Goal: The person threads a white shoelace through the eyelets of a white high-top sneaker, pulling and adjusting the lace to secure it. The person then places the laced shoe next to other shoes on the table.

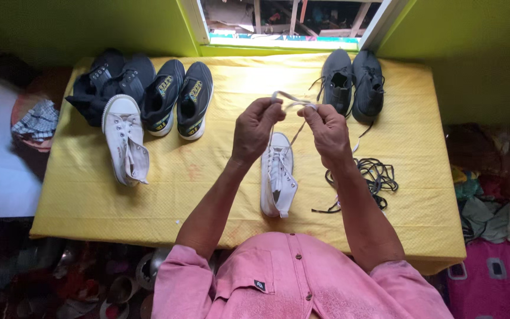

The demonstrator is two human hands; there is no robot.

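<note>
Both hands are raised over the middle of the worktop (208, 177), the left hand (255, 130) and right hand (327, 133) each pinched shut on an end of the white lace (290, 103), which loops between them. Below them lies the white canvas shoe (278, 177), toe towards the person. Keeping both ends evenly taut would, I judge, help the lace sit flat (it looks soft and woven). At 3 o'clock a tangle of thin black laces (373, 174); at 1 o'clock dark mesh shoes (352, 82); at 9 o'clock another white shoe (124, 139).
</note>
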